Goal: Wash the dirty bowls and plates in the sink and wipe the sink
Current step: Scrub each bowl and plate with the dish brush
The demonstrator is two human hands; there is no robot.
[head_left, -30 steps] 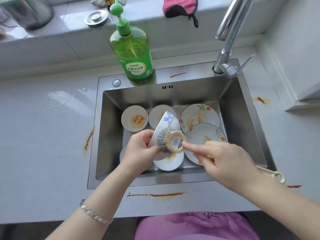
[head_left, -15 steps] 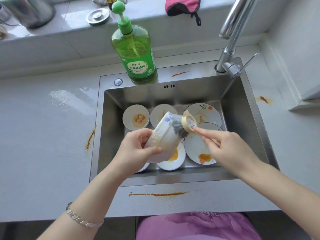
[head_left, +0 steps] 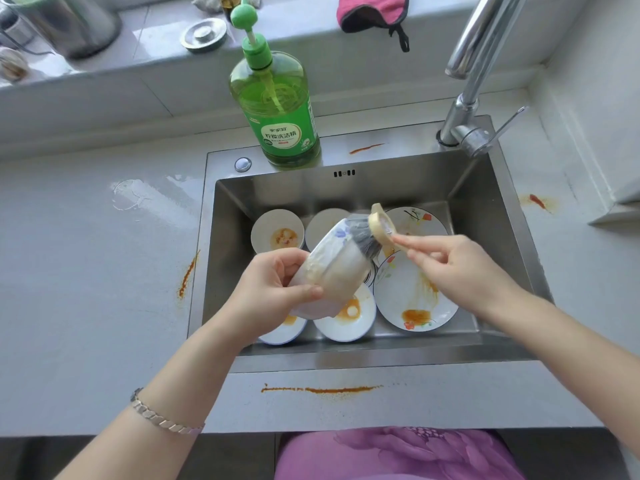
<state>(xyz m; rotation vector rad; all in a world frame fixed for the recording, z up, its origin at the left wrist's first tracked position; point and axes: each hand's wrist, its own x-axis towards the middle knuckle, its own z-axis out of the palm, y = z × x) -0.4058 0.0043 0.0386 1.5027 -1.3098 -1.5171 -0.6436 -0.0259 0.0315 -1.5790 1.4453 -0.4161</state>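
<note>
At the centre of the frame, over the steel sink [head_left: 346, 192], the left hand [head_left: 277, 289] grips a white bowl [head_left: 336, 265] with a blue flower print, tipped on its side with the mouth facing upper right. The right hand [head_left: 460, 268] pinches the handle of a dish brush [head_left: 381, 228], whose grey bristles press into the bowl's mouth. On the sink floor lie stained dishes: a small bowl [head_left: 277, 232] at upper left, a floral plate [head_left: 408, 299] with orange residue at lower right, and a shallow bowl [head_left: 346, 320] below the held one. A green dish soap bottle [head_left: 277, 109] stands on the sink's back rim, the faucet [head_left: 467, 81] at upper right. An orange streak [head_left: 322, 389] marks the tabletop [head_left: 86, 271] in front of the sink.
</note>
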